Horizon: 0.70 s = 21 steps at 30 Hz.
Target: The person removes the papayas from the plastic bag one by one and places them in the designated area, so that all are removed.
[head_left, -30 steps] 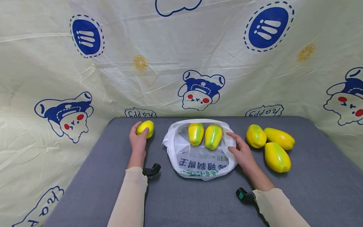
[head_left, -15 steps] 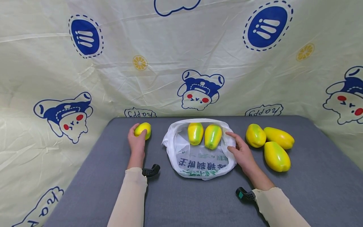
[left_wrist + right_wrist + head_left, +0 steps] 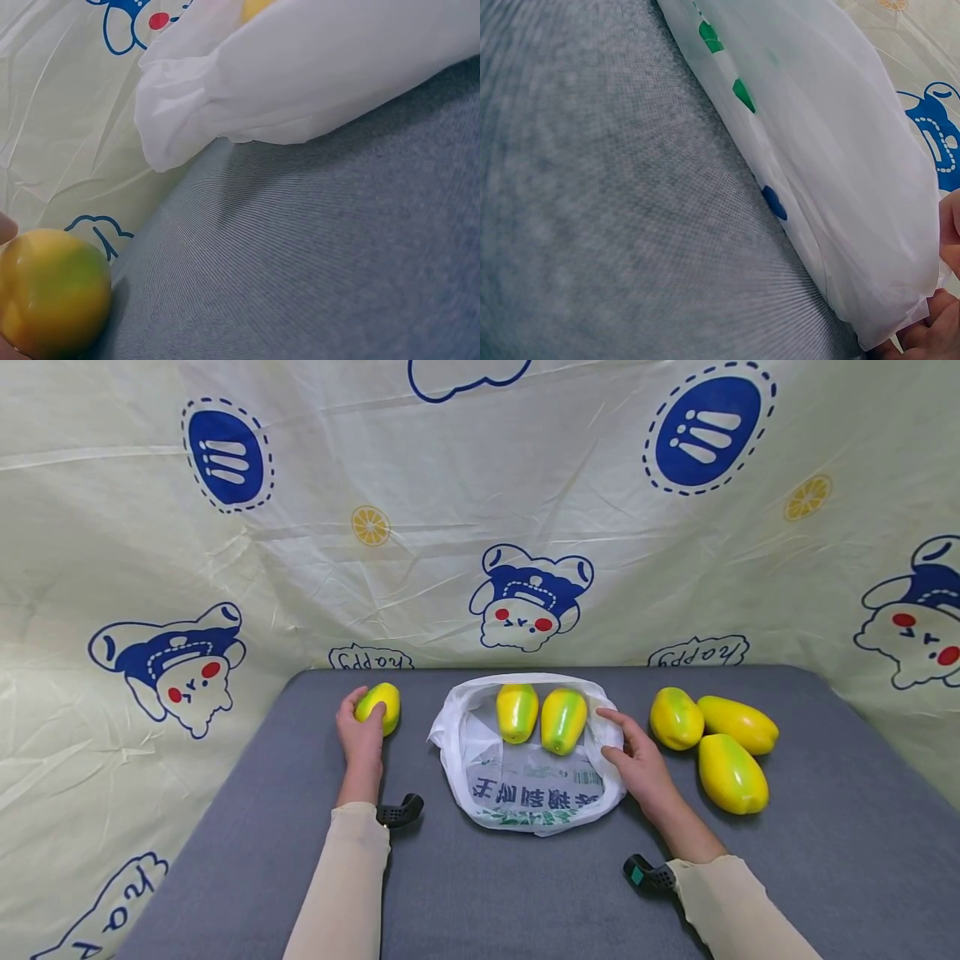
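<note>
My left hand (image 3: 362,739) holds a yellow-green papaya (image 3: 381,710) at the table's far left, thumb on its near side and fingers around the left. In the left wrist view this papaya (image 3: 56,292) appears at the lower left, close to the tabletop. At the centre a white plastic bag (image 3: 448,731) lies with its mouth spread wide. Inside it, two papayas, one on the left (image 3: 517,714) and one on the right (image 3: 564,722), lie side by side at the back. My right hand (image 3: 647,772) grips the bag's right rim; the right wrist view shows fingers (image 3: 934,330) against the plastic.
Three more papayas cluster right of the bag: one upright (image 3: 677,718), one lying behind (image 3: 738,725) and one in front (image 3: 733,775). All are on a grey cloth-covered table (image 3: 510,902). A printed curtain (image 3: 420,593) hangs behind the far edge.
My left hand has shifted slightly left and nearer with its papaya, then stayed almost still over the last half second. The right hand and the bag have hardly moved.
</note>
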Available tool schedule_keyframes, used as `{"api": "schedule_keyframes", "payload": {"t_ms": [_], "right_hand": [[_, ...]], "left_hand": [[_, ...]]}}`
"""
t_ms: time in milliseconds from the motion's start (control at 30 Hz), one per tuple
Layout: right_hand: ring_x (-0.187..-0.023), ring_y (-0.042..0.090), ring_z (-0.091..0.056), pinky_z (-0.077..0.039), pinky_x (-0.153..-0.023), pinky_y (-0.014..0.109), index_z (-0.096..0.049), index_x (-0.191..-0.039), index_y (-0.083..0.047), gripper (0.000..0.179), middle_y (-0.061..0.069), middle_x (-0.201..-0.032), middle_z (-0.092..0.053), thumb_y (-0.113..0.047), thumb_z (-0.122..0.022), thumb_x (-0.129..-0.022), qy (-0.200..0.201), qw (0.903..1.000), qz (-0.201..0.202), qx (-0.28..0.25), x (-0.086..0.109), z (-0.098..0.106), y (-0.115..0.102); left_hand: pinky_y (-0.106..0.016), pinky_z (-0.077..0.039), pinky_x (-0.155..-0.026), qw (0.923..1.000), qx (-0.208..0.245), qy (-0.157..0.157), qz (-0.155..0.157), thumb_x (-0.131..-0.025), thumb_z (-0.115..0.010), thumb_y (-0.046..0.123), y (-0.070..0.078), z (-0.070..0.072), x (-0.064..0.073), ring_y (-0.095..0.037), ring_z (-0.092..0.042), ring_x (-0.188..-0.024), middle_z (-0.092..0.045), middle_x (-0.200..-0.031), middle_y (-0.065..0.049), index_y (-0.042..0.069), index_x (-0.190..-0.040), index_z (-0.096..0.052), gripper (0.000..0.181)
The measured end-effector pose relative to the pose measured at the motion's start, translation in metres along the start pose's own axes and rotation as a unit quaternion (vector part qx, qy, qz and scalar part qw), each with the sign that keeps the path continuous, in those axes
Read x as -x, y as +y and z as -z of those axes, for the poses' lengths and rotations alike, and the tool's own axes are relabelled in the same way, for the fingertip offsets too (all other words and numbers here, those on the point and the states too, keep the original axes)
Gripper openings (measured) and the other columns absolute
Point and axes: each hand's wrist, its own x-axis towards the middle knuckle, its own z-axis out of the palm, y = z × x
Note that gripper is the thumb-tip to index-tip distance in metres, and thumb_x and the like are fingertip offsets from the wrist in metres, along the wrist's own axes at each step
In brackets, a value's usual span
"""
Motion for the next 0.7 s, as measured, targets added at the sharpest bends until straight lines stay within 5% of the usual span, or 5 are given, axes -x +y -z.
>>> {"api": "schedule_keyframes", "payload": {"t_ms": [267,700], "right_hand": [[-0.126,0.031,-0.040,-0.036,-0.101,0.033,-0.037,-0.154,-0.021,0.057,0.014,-0.160,-0.033,-0.009,-0.050,-0.100,-0.001,1.0000,-0.001,0.001,0.001,0.000,0.000],[-0.124,0.031,-0.041,-0.038,-0.099,0.033,-0.036,-0.155,-0.024,0.058,0.014,-0.160,-0.033,-0.011,-0.050,-0.100,-0.002,0.9999,-0.008,0.009,0.002,0.000,-0.001]], "left_hand": [[-0.042,-0.034,-0.118,0.9989,-0.012,0.042,-0.016,-0.096,-0.058,0.011,0.009,0.001,0.003,-0.025,-0.037,-0.140,-0.040,-0.149,-0.009,0.011,-0.133,-0.057,0.038],[-0.041,-0.035,-0.117,0.9911,-0.011,0.082,-0.104,-0.095,-0.058,0.009,0.047,-0.011,0.022,-0.019,-0.041,-0.138,-0.050,-0.141,0.000,0.015,-0.125,-0.062,0.031]]}}
